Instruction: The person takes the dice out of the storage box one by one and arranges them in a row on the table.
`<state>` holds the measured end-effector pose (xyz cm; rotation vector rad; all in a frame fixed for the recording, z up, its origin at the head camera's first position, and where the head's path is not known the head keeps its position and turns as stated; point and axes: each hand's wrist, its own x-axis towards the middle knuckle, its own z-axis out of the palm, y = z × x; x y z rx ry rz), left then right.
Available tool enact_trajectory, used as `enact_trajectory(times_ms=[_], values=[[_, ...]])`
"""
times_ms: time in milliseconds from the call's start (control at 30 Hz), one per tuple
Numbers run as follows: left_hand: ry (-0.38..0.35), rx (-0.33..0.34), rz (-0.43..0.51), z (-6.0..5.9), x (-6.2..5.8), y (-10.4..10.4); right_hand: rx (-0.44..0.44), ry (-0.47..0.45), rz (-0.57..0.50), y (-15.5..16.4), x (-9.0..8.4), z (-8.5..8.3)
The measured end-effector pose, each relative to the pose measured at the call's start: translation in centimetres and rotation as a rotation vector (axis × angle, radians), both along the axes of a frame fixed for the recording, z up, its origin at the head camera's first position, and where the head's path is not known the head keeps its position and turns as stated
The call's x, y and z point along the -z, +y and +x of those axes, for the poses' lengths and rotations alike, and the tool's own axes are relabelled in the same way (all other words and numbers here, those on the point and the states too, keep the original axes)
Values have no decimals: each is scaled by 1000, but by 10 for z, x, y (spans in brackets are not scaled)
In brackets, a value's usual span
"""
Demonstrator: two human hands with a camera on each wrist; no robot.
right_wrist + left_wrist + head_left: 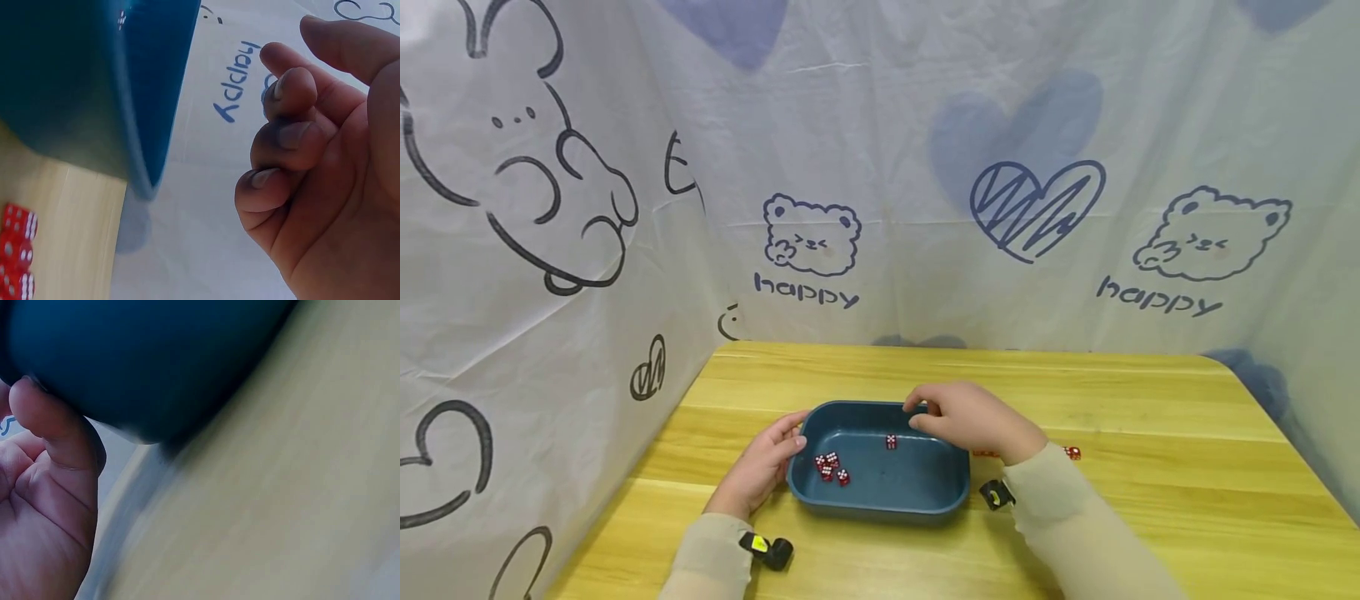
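Observation:
A dark blue plastic tub (880,500) stands on the wooden table, its left end gripped by my left hand (758,468), thumb at the rim and fingers along the outside. Several red dice (827,472) lie together at the tub's left end. A single red die (891,442) lies apart near the back wall inside. Over the tub's back right part hovers my right hand (970,415), fingers loosely bent. In the right wrist view thumb and index are apart, with nothing between them. Outside, right of the tub, red dice (15,253) sit in a row.
My right forearm (1075,508) covers part of the dice row; its end die (1072,453) shows past the sleeve. The yellow wooden table (1187,467) is bordered at the back and left by a printed white cloth (895,167).

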<state>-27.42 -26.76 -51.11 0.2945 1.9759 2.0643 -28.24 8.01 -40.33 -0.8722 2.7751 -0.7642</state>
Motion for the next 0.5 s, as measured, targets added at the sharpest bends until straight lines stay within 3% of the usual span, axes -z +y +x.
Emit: enact_trajectory(times_ms=[500], values=[[-11, -7, -5, -1, 0, 1, -75, -30, 22, -35, -1, -17]])
